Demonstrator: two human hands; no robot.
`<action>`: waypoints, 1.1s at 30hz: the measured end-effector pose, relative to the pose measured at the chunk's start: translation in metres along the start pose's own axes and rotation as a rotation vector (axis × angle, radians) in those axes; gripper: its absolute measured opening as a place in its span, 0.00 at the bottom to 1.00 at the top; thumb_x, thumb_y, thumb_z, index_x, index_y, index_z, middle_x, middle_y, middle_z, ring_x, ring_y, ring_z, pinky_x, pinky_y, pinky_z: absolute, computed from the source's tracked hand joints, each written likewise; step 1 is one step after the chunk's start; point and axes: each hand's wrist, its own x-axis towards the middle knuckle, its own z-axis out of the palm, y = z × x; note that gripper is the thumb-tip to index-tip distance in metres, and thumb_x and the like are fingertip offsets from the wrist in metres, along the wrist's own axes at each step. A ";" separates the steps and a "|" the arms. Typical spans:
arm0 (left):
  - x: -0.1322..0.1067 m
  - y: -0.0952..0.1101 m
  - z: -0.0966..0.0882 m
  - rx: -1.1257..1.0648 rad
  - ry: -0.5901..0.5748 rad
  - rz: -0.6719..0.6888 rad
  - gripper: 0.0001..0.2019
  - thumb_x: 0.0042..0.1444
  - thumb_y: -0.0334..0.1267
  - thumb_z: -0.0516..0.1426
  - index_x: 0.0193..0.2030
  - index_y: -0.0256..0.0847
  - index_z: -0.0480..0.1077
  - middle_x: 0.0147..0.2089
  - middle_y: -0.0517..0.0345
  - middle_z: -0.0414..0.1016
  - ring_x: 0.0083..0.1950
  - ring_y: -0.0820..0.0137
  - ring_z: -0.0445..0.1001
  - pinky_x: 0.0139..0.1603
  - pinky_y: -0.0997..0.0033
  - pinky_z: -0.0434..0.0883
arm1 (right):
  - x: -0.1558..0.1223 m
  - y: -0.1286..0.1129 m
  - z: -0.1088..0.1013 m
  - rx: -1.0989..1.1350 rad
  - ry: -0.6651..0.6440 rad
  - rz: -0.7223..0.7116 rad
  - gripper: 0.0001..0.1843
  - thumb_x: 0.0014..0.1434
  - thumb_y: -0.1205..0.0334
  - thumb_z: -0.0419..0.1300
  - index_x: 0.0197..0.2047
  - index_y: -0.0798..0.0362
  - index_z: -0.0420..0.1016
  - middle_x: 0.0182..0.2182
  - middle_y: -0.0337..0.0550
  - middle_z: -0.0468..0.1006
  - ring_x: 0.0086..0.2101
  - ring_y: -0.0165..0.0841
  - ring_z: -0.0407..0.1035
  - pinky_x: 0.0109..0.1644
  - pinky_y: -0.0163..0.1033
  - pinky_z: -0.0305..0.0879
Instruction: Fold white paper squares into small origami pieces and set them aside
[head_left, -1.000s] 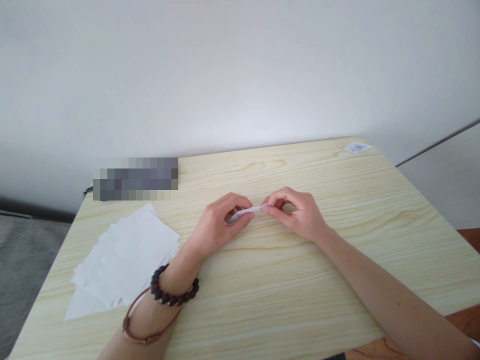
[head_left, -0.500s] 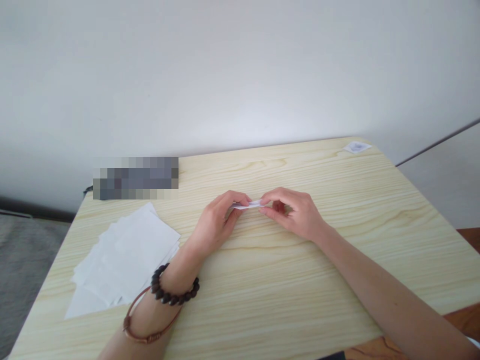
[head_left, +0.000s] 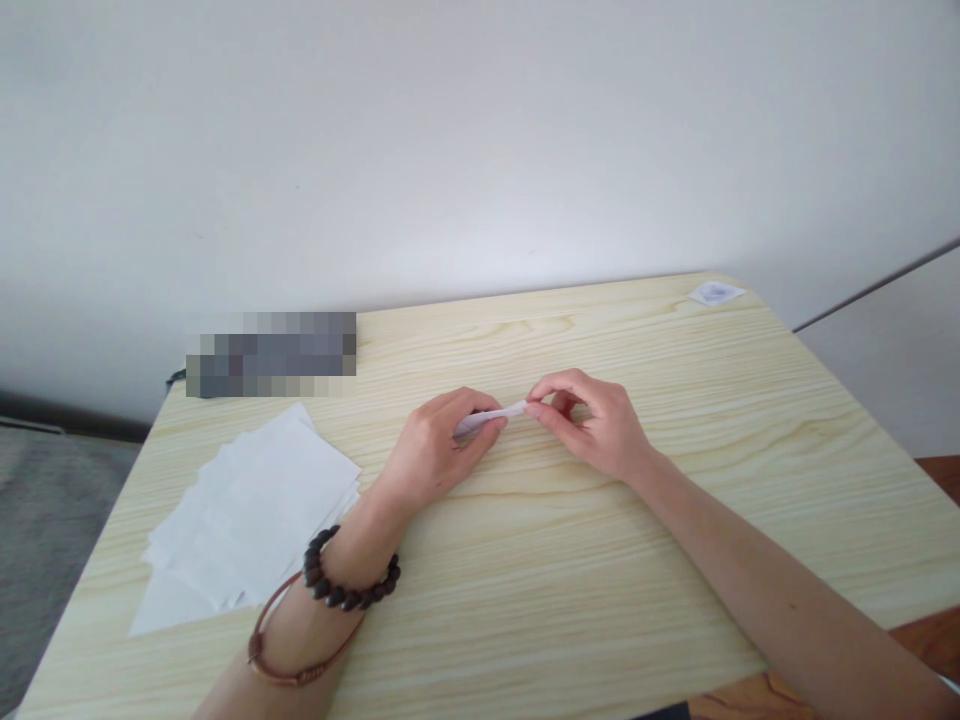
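Observation:
A small folded piece of white paper point(head_left: 513, 410) is held between my two hands, slightly above the middle of the table. My left hand point(head_left: 442, 437) grips its left part with thumb and fingers, which partly hide it. The thumb and forefinger of my right hand point(head_left: 596, 420) pinch its right end. The paper lies nearly edge-on to me, rising a little to the right, so its folds are hard to make out.
Left of my forearm, several loose sheets of white paper point(head_left: 255, 510) lie fanned out on the wooden table point(head_left: 525, 600). A small folded white paper shape point(head_left: 716, 292) rests at the far right corner. At the back left sits a dark, blurred-out object point(head_left: 277, 355). Behind stands a white wall point(head_left: 480, 150).
My right fingers have shifted slightly right and now pinch the paper's tip. My left thumb has slid right along the paper, which tilts up more to the right.

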 end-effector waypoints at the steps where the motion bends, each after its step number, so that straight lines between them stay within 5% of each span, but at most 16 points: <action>1: 0.000 0.000 0.000 -0.014 0.022 0.007 0.05 0.60 0.36 0.56 0.39 0.39 0.72 0.39 0.54 0.78 0.40 0.69 0.76 0.42 0.70 0.70 | 0.000 0.000 0.000 -0.021 0.024 -0.010 0.02 0.60 0.62 0.60 0.37 0.50 0.70 0.27 0.36 0.76 0.21 0.24 0.66 0.26 0.31 0.64; 4: 0.001 0.001 -0.001 -0.042 0.106 0.026 0.04 0.58 0.35 0.58 0.37 0.38 0.73 0.44 0.51 0.76 0.44 0.67 0.75 0.47 0.67 0.70 | -0.002 0.000 0.002 -0.112 0.054 -0.105 0.01 0.60 0.64 0.60 0.35 0.49 0.71 0.27 0.35 0.78 0.19 0.23 0.64 0.24 0.31 0.61; 10: 0.003 0.003 -0.004 0.018 0.124 0.032 0.05 0.58 0.36 0.58 0.34 0.39 0.76 0.32 0.55 0.75 0.37 0.67 0.70 0.40 0.66 0.70 | -0.002 -0.001 0.006 -0.264 0.102 -0.238 0.06 0.61 0.65 0.59 0.38 0.47 0.77 0.25 0.34 0.81 0.19 0.23 0.66 0.25 0.30 0.62; 33: 0.001 0.001 -0.003 -0.040 0.067 0.120 0.07 0.58 0.33 0.59 0.42 0.39 0.77 0.33 0.55 0.77 0.38 0.68 0.71 0.40 0.68 0.70 | 0.000 -0.003 0.007 -0.283 0.105 -0.233 0.04 0.60 0.64 0.61 0.36 0.49 0.78 0.26 0.35 0.82 0.19 0.24 0.69 0.26 0.30 0.64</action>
